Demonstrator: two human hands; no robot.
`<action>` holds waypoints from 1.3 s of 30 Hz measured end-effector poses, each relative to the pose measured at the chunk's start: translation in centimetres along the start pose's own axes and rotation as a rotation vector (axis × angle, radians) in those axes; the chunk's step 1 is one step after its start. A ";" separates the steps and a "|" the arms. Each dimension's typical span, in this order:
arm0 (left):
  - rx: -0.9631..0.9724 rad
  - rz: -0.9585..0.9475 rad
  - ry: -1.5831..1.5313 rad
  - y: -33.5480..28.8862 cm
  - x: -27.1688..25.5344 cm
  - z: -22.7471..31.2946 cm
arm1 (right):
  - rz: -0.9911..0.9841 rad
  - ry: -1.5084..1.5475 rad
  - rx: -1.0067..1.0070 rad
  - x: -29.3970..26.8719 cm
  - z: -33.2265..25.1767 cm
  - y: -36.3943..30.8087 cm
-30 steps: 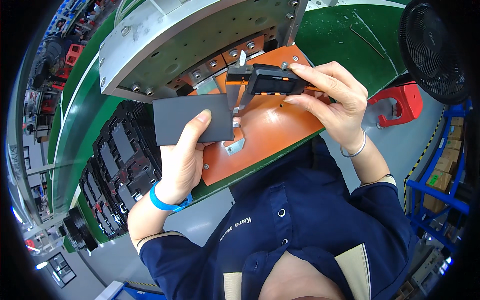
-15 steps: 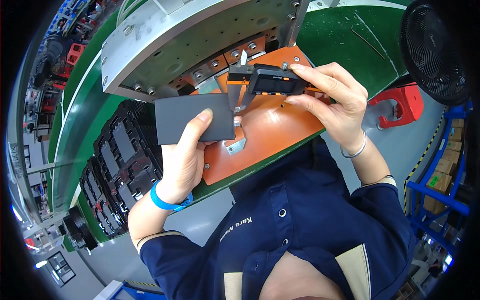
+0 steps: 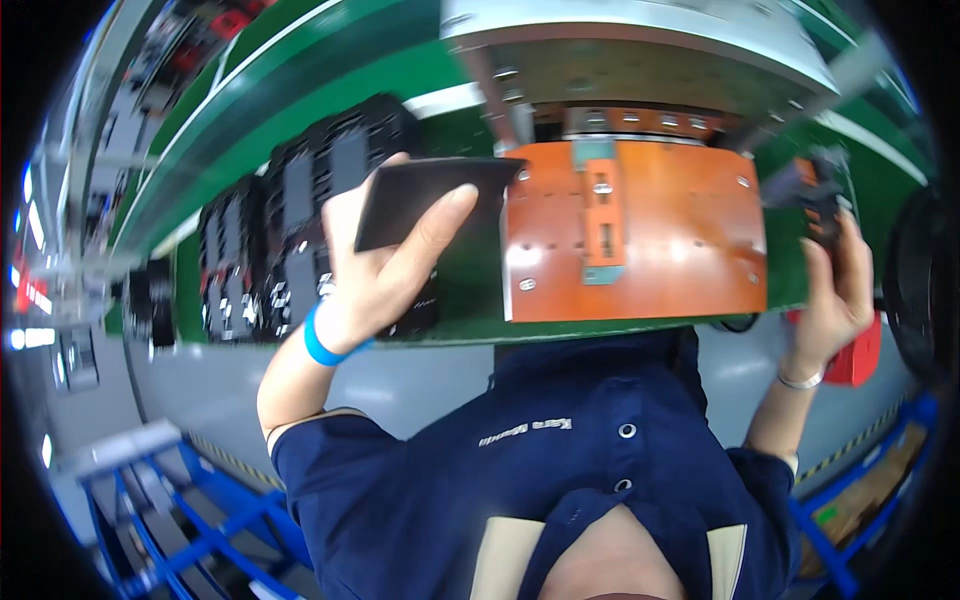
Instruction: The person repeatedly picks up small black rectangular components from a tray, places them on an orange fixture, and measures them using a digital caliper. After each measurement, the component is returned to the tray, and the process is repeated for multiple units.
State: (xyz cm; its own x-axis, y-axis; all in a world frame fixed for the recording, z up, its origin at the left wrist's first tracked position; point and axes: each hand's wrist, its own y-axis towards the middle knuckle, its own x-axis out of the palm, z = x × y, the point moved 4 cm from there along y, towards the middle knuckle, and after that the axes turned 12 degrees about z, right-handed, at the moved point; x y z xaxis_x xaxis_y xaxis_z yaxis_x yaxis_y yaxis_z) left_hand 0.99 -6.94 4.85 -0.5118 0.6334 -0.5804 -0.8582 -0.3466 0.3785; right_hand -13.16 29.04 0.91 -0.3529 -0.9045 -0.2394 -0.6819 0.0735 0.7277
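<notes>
Far left: stacked black trays (image 3: 300,230) on green tabletop (image 3: 300,90). Left hand (image 3: 385,265) grips dark flat panel (image 3: 430,200), left of centre, edge near orange fixture plate (image 3: 640,230). Plate bare, metal press (image 3: 650,50) above. Right hand (image 3: 835,290), far right, closed around blurred dark part (image 3: 815,195). Step judged: between placements; next needs aligning a piece to plate.

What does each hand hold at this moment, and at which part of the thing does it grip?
The left hand holds a flat dark panel by its lower edge, thumb across its face. The right hand grips a small black part from below; the exact spot is blurred.
</notes>
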 end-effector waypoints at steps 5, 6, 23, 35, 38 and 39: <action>0.560 0.257 0.698 -4.9 -8.0 -4.7 | -0.112 -0.098 0.237 -1.9 9.3 1.0; 0.472 0.271 0.622 -5.6 -8.8 -6.2 | -0.181 -0.188 0.291 -2.5 12.2 1.0; 0.117 0.016 0.665 -12.1 -6.0 -10.4 | -0.170 -0.760 0.126 0.6 20.6 -1.2; -0.665 0.429 0.513 -13.2 -15.3 -18.5 | -0.146 -0.584 -0.060 2.0 14.1 -0.3; -0.676 0.326 0.573 -15.7 -17.6 -20.7 | -0.119 -0.620 -0.003 2.0 16.0 -0.5; -0.632 0.343 0.511 -16.1 -18.4 -21.3 | -0.122 -0.701 -0.032 2.0 16.7 -0.7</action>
State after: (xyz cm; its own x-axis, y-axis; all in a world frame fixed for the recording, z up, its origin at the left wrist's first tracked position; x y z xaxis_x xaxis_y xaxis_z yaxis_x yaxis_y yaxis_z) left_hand 23.37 -27.79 -5.95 -0.5702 0.0895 -0.8166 -0.4370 -0.8748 0.2092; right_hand -24.12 34.15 -10.81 -0.6111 -0.4219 -0.6697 -0.7278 -0.0332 0.6850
